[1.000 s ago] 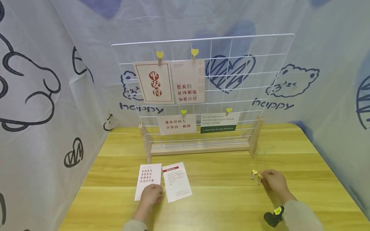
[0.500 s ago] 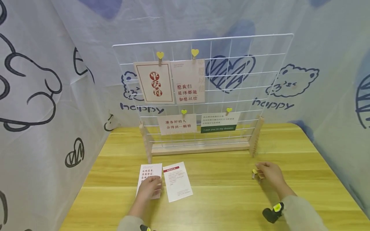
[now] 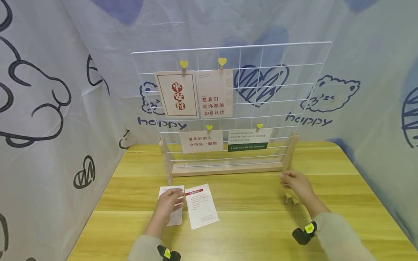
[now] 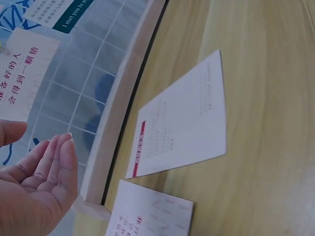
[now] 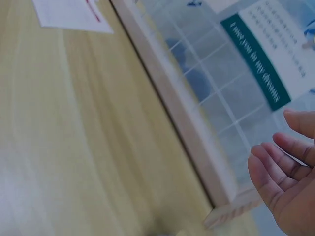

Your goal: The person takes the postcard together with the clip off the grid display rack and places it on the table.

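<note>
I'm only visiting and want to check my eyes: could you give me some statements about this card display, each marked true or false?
1. Four printed cards hang on the white wire grid. True.
2. Red stars top the clips there. False: they are yellow heart clips.
3. Two loose cards lie on the wood-grain table. True.
4. The green band reads "I met you in my dreams". True.
5. That band is in the upper row. False: it is in the lower row.
6. The right grip pinches a card. False: no card shows in it.
</note>
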### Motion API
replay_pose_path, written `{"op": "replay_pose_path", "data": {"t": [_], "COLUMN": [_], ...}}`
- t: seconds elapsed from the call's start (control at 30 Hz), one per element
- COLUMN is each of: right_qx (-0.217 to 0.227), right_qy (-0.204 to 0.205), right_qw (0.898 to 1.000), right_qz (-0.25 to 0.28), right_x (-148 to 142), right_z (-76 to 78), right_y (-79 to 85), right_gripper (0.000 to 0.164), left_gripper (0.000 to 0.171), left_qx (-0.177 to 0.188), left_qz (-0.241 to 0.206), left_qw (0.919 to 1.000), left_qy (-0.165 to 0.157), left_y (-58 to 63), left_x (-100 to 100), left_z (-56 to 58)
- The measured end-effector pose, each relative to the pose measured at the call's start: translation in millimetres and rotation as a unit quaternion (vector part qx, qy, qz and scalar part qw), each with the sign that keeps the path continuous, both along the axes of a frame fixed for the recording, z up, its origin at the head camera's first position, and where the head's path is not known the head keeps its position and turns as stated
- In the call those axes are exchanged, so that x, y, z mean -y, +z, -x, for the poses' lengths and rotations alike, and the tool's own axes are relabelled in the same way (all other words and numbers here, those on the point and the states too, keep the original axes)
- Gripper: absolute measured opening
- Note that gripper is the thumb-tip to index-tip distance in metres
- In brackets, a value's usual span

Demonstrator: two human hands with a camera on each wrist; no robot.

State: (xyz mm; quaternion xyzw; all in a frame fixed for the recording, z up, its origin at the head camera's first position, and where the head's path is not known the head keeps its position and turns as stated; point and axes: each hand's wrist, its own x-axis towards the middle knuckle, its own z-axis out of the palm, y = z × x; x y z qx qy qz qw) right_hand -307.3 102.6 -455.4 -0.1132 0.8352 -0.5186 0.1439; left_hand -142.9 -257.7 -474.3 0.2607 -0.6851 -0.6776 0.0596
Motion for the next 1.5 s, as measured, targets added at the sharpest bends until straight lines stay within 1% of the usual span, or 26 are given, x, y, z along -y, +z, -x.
{"op": "replay_pose_path", "data": {"t": [0.2,0.33,0.6,0.73,0.83,1.0,1.13,1.23,1.33,1.4,1.5], "right_qx": [-0.023,-0.032,-0.044,-0.045,-0.046,-0.037,-0.038,-0.045,-0.059,-0.065,-0.075], "right_qy": [0.014,0.017,0.045,0.052,0.055,0.054,0.057,0.060,0.068,0.071,0.068], "right_qw": [0.999,0.999,0.997,0.996,0.995,0.995,0.995,0.994,0.992,0.989,0.987], "right_qz": [0.028,0.027,0.036,0.050,0.071,0.073,0.070,0.078,0.091,0.109,0.126], "right_x": [13.8,24.1,43.9,53.9,60.6,70.2,75.6,80.2,84.8,88.3,94.1], "right_z": [5.6,9.3,9.9,10.3,11.2,11.4,12.4,14.2,16.0,17.3,19.3], "right_y": [21.7,37.4,64.6,75.0,82.1,93.8,102.5,108.7,115.3,119.9,127.5], "right_gripper": [0.054,0.053,0.054,0.054,0.053,0.052,0.055,0.055,0.055,0.055,0.050], "left_gripper": [0.033,0.030,0.032,0.032,0.031,0.032,0.030,0.027,0.028,0.031,0.034], "left_qx": [-0.017,-0.036,-0.051,-0.062,-0.071,-0.088,-0.108,-0.126,-0.134,-0.138,-0.149], "left_qz": [0.000,-0.004,-0.006,-0.017,-0.026,-0.047,-0.073,-0.090,-0.094,-0.094,-0.100], "left_qw": [0.9998,0.9993,0.9985,0.9977,0.9970,0.9949,0.9915,0.9879,0.9866,0.9859,0.9837], "left_qy": [-0.002,-0.005,-0.021,-0.020,-0.017,-0.009,0.002,0.006,0.001,-0.007,-0.017], "left_y": [11.0,20.6,38.5,47.1,54.7,67.7,76.4,82.2,88.7,93.0,100.0], "left_x": [1.5,2.5,5.7,7.2,7.5,7.2,5.8,5.3,4.0,3.1,1.9], "left_z": [7.9,12.9,20.2,24.2,27.8,33.7,39.2,42.9,46.8,49.4,53.5]}}
